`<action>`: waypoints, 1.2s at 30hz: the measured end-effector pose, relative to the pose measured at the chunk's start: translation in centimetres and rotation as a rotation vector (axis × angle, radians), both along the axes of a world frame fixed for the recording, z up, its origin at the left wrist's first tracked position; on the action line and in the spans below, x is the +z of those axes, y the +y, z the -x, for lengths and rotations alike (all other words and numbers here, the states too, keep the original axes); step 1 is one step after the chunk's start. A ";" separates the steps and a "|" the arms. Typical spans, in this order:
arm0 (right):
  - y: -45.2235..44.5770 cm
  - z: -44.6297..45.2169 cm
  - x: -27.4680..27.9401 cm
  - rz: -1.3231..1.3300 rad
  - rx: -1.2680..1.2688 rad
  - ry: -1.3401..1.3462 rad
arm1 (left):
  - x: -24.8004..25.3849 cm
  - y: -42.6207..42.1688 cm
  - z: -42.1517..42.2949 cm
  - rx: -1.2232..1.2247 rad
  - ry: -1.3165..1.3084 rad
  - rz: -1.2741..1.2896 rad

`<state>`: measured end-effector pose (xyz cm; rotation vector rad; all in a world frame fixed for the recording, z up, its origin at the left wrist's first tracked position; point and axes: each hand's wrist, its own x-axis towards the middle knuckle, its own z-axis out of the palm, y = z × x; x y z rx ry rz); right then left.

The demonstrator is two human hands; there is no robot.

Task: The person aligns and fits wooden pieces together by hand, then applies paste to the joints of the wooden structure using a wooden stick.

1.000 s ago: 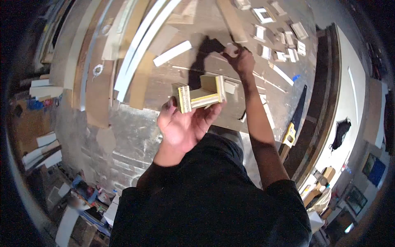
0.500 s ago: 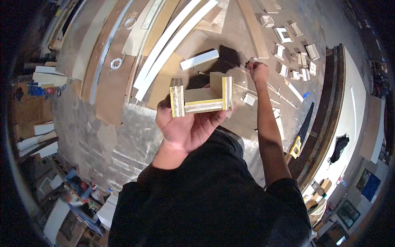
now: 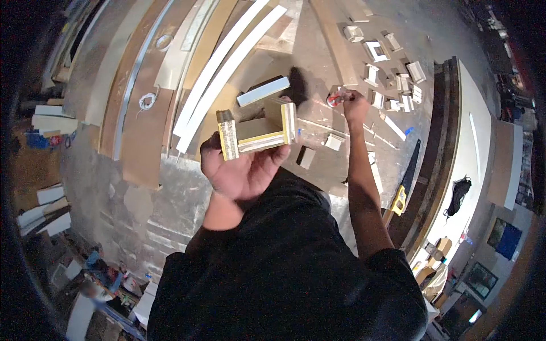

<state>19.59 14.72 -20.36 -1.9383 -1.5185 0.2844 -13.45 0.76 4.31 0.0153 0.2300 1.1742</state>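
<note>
A U-shaped assembly of layered board strips [image 3: 261,140], with yellow edges, rests in the fingers of my left hand [image 3: 244,173], held up in front of my body. Its open side faces away from my palm. My right hand [image 3: 356,107] reaches out over the work surface, fingers closed at a small red-and-white object [image 3: 336,98] whose kind I cannot make out. Under and beyond the assembly lies a white-faced block [image 3: 264,91]. A small dark-faced block [image 3: 306,157] and a small pale block [image 3: 333,141] lie between my arms.
Several small box-like wooden pieces [image 3: 376,51] are scattered at the far right. A yellow-handled handsaw [image 3: 400,199] lies right of my forearm. Long white strips [image 3: 227,74] and boards [image 3: 145,122] stretch across the left. A white-topped bench [image 3: 475,142] borders the right side.
The view has shifted, so most things appear further left. My right hand has come slightly nearer, and the red-and-white object now shows at its fingers. My left hand still holds the assembly.
</note>
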 end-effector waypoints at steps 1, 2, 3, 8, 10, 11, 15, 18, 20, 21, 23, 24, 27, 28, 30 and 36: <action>0.0 -0.1 -0.2 -0.028 0.023 -0.046 | -0.7 0.1 0.3 0.006 -0.019 0.025; 0.1 -0.2 -0.5 -0.055 0.048 -0.091 | -1.3 0.1 0.3 0.002 -0.023 0.021; 0.1 -0.5 -0.5 -0.068 0.109 -0.109 | -1.4 0.3 0.3 0.025 0.034 0.009; -0.6 -0.6 -0.9 -0.072 0.155 -0.174 | -6.8 1.6 2.7 -0.100 0.260 -0.072; -1.2 -0.3 -0.7 -0.089 0.160 -0.101 | -8.3 1.9 2.6 -0.023 0.295 -0.016; -1.1 -0.2 -0.6 -0.086 0.160 -0.102 | -9.1 1.8 2.6 0.002 0.306 0.004; -1.9 0.1 -1.4 0.015 0.117 -0.127 | -9.1 2.4 2.1 0.026 0.339 0.030; -2.4 0.3 -0.7 0.060 0.111 -0.152 | -8.9 3.0 1.6 0.008 0.326 -0.003; -2.8 0.3 0.0 0.075 0.118 -0.170 | -8.5 3.2 1.1 -0.004 0.311 -0.036; -2.9 -0.1 -0.1 -0.013 0.131 -0.130 | -8.3 3.2 1.0 -0.012 0.300 -0.054; -2.8 -0.5 -0.2 -0.105 0.146 -0.091 | -7.9 3.3 0.8 -0.017 0.279 -0.080; -3.1 -0.5 0.0 -0.169 0.085 0.114 | -7.6 3.3 0.9 -0.016 0.270 -0.097; -3.9 -0.6 0.8 -0.217 -0.076 0.513 | -7.2 3.4 0.9 -0.018 0.248 -0.112; -4.1 -0.3 2.2 -0.203 -0.179 0.704 | -7.1 3.4 0.8 -0.023 0.244 -0.112; -5.1 0.5 5.9 -0.215 -0.203 0.810 | -6.8 3.4 0.6 -0.017 0.221 -0.119; -10.9 5.8 20.4 -0.240 -0.153 1.104 | -4.9 3.8 -1.8 0.080 0.008 -0.176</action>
